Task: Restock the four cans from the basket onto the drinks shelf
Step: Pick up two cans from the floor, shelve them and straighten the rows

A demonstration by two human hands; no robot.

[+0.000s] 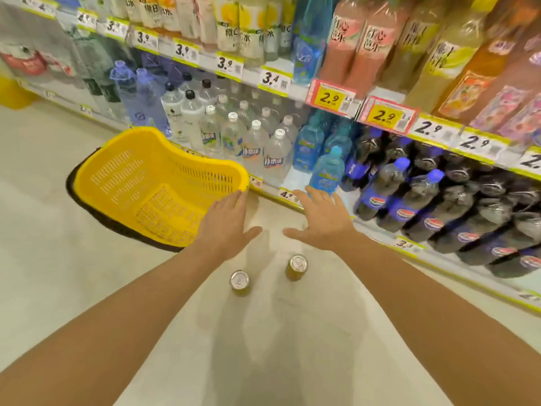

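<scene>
Both hands, left hand (225, 227) and right hand (322, 221), hover spread and empty; two cans (240, 281) stand on the floor beside the basket (164, 159), probably staged for shelving.

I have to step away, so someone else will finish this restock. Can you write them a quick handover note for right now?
Left hand: open, empty, fingertips at the rim of the yellow perforated plastic basket.
Right hand: open, empty, hovering above the floor near the bottom shelf edge.
Basket: on the floor, tilted, no cans visible inside.
Two gold-sided, silver-topped cans stand upright on the floor: one nearer the left arm, one nearer the right.
Other two cans: not in view.
Left: shelve the two floor cans; locate the others.
</scene>
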